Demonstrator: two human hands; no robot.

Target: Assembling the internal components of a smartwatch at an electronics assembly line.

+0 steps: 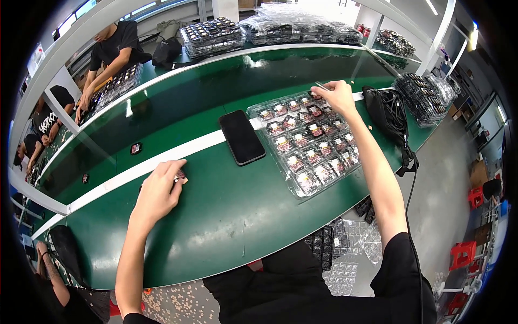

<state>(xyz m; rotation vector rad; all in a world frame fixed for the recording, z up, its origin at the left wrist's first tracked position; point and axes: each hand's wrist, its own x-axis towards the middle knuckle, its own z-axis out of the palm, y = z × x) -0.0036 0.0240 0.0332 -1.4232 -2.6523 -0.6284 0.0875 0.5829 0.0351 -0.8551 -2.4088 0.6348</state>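
Note:
My left hand (pixel 158 190) rests low over the green bench, its fingers closed round a small dark part (pixel 181 175) with a pale tab, mostly covered by the fingers. My right hand (pixel 340 98) is at the far edge of a clear plastic blister tray (pixel 294 186). It grips a thin grey pen-like tool (pixel 322 86) above a dark part in the tray; whether its tip touches cannot be told. Small square parts with white and reddish tops (pixel 315 130) fill the tray's pockets in rows. A black phone (pixel 242 137) lies just left of the tray.
Two small dark parts (pixel 136 148) lie beyond the white strip (pixel 189 147) on the green belt. A black pouch with cables (pixel 386 110) lies right of the tray. Stacked filled trays (pixel 213 36) stand at the back. Another person (pixel 116 51) works across the bench, far left.

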